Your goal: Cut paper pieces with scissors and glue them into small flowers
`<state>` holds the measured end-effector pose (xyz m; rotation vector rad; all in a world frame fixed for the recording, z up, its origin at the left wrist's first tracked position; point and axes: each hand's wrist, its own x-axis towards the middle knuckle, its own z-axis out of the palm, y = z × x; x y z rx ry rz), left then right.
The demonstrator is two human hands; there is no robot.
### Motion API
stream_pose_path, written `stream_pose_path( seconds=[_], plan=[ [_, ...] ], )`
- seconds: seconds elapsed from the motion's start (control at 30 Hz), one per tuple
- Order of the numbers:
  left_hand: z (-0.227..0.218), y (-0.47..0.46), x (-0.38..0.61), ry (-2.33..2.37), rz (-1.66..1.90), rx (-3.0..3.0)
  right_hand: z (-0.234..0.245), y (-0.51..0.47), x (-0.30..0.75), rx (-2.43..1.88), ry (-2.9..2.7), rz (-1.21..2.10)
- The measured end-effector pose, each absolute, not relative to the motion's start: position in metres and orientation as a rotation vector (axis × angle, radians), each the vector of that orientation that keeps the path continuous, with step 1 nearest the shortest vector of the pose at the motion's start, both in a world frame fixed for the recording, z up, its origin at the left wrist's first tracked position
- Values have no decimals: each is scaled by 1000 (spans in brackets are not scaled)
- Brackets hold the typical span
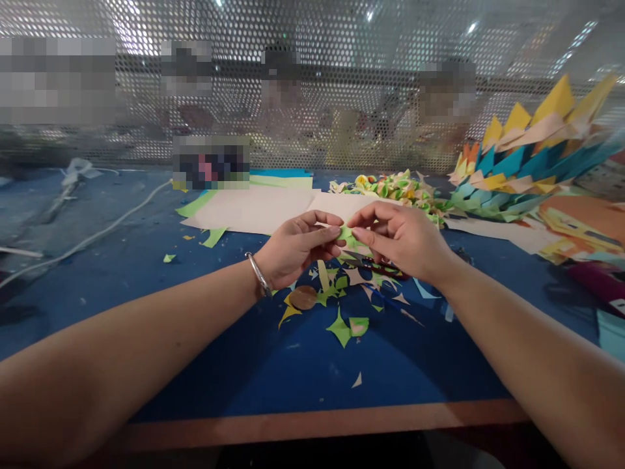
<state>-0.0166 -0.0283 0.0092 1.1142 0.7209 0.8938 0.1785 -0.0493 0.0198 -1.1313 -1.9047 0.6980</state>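
My left hand (299,247) and my right hand (398,238) meet above the blue table (234,352), and together they pinch a small piece of green paper (347,234) between thumbs and fingertips. A silver bangle (258,275) sits on my left wrist. Under the hands lie several green, yellow and pink paper scraps (342,326) and a small brown disc (303,297).
Pale paper sheets (254,208) lie behind the hands. A heap of small folded paper pieces (395,187) and a stack of pointed coloured paper shapes (527,163) stand at the right. A white cable (97,234) crosses the left. A perforated metal screen (312,85) backs the table, people beyond it.
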Motion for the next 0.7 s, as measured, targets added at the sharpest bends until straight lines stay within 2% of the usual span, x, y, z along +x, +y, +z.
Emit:
stream_pose_path(
  seconds=[0.3, 0.7],
  plan=[
    [9, -28, -17, 640, 772, 1089, 16, -49, 178, -1135, -1931, 683],
    [0, -24, -18, 513, 1006, 1859, 23, -49, 180, -1271, -1907, 855]
  ],
)
